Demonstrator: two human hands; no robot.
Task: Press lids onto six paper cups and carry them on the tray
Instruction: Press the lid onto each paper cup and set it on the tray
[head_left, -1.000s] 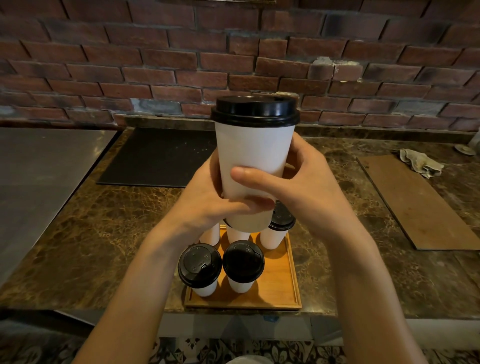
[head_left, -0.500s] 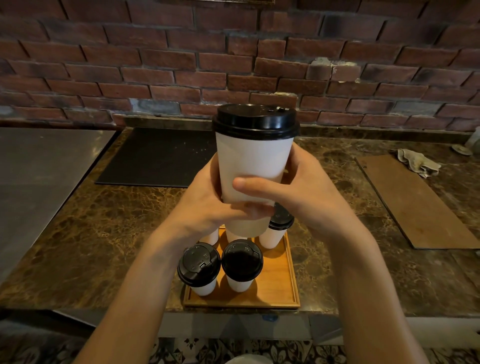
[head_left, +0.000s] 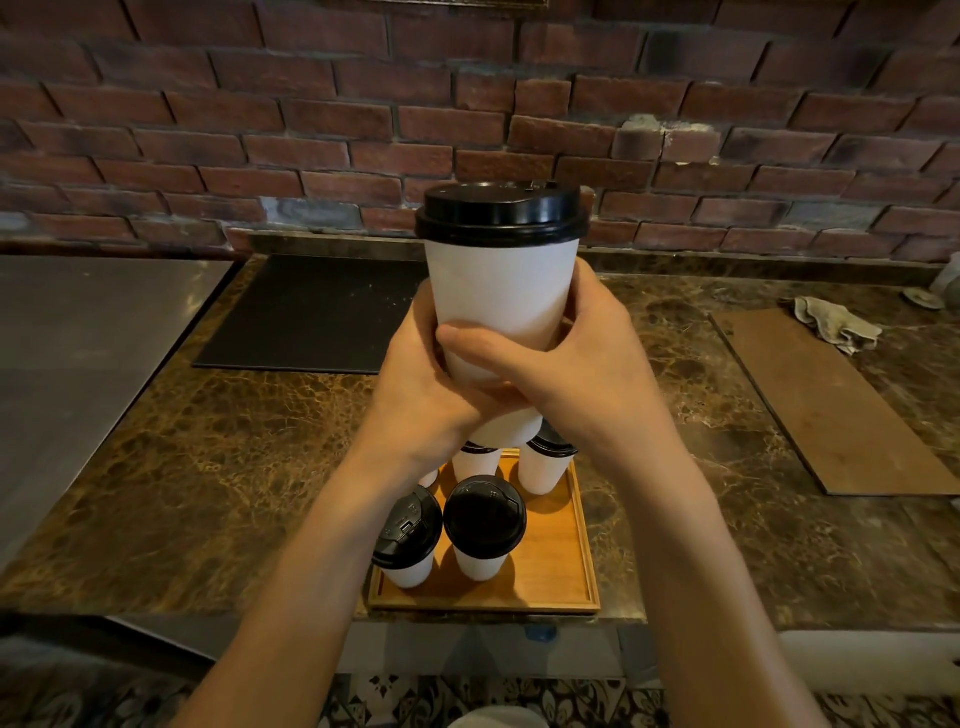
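Held cup (head_left: 501, 306), white paper, upright in the air above the back of the tray (head_left: 550, 571), black lid (head_left: 501, 215) on top, looks level and seated all round from this side; far rim not visible. Left hand (head_left: 415, 395) and right hand (head_left: 587, 374) both wrap the lower half of the cup, thumbs crossed over its front, fingers curled behind it. Change over the last second: small. Cup dips a little, then is back up at about the same height; right thumb now reaches further left across the cup front and the two hands overlap more. No hand on the lid, so pressing looks done, probably a check or regrip before setting down. On the tray: two lidded cups at the front, front-left cup (head_left: 408, 530) and front-middle cup (head_left: 484, 514), lidded back-right cup (head_left: 545, 467), another back cup (head_left: 475, 462) partly hidden by the hands, plus a white sliver at back left that may be a fifth, cannot tell for sure. Front-right corner of the tray is bare, likely spot for this one. If so, this is the sixth cup; carrying not yet begun. Tray sits at the near edge of the marble bench (head_left: 208, 467). Further out: black mat (head_left: 311, 312), brown board (head_left: 831, 405), rag (head_left: 836, 325), brick wall (head_left: 311, 130).
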